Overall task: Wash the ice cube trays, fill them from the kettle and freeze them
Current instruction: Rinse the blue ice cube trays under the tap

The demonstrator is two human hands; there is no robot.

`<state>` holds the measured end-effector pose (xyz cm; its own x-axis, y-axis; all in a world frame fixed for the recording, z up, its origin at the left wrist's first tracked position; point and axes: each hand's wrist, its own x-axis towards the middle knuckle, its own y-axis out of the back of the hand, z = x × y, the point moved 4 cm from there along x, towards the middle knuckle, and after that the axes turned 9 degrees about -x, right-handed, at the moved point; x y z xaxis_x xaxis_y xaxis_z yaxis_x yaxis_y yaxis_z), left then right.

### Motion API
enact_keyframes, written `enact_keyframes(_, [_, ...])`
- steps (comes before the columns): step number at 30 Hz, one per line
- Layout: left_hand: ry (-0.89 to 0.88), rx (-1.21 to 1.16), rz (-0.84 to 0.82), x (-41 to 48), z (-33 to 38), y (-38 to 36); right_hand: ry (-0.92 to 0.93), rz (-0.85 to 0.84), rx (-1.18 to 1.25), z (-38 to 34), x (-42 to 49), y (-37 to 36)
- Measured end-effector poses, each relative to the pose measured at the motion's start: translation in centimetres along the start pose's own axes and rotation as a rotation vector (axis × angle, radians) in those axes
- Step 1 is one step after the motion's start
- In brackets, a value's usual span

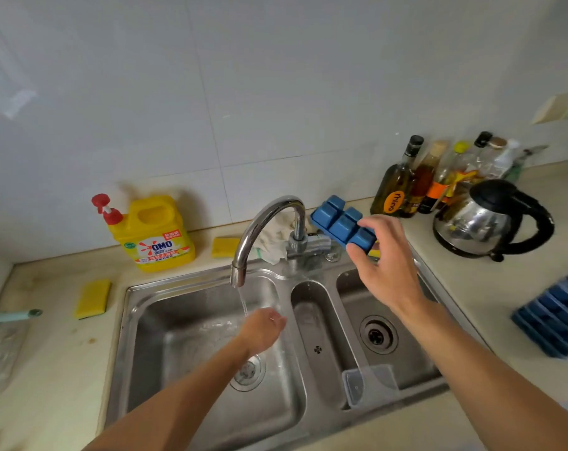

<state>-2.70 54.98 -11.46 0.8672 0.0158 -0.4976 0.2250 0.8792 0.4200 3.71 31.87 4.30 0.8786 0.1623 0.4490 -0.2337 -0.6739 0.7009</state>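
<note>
the pale speckled stone-look worktop (pixel 471 281) wraps round a stainless steel sink (pixel 145 353). it has two square bowls with rounded corners and a narrow trough between them, all shiny and wet.

at the back right is a rounded steel kettle (pixel 484 219) with a black lid and loop handle. at the back left is a boxy yellow plastic detergent jug (pixel 155 236) with a red pump.

a stack of blue ice cube trays (pixel 556 317) sits on the worktop at the right edge, well apart from the sink. the curved chrome tap (pixel 263 222) arches over the left bowl, with a thin water stream (pixel 243 304) running. a bunch of glass bottles (pixel 406 187) huddles by the wall just beside the kettle.

one more blue tray (pixel 341 222) is up in the air behind the right bowl, just right of the tap base. it's tilted with the blocky cube bottoms facing up. the right hand (pixel 383 262) pinches its near end between thumb and fingers.

the left hand (pixel 263 330) is under the stream in the left bowl with its fingers relaxed, gripping nothing i can see.

a clear plastic tub (pixel 370 385) leans at the right bowl's front corner. one yellow sponge (pixel 92 298) lies left of the sink and another (pixel 225 246) lies behind it. there's open worktop between the kettle and the stack.
</note>
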Motion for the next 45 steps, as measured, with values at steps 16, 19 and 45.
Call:
enact_keyframes(16, [0.062,0.099,0.204,1.7,8.5,-12.0,-0.175,-0.579,-0.383,21.7,-10.9,1.7])
enact_keyframes(19, [0.068,0.083,0.243,1.2,8.8,-14.3,-0.192,-0.606,-0.346,24.1,-13.5,1.9])
enact_keyframes(45, [-0.07,0.171,0.149,5.9,12.6,-20.2,0.01,-0.409,-0.288,25.6,-11.6,4.2])
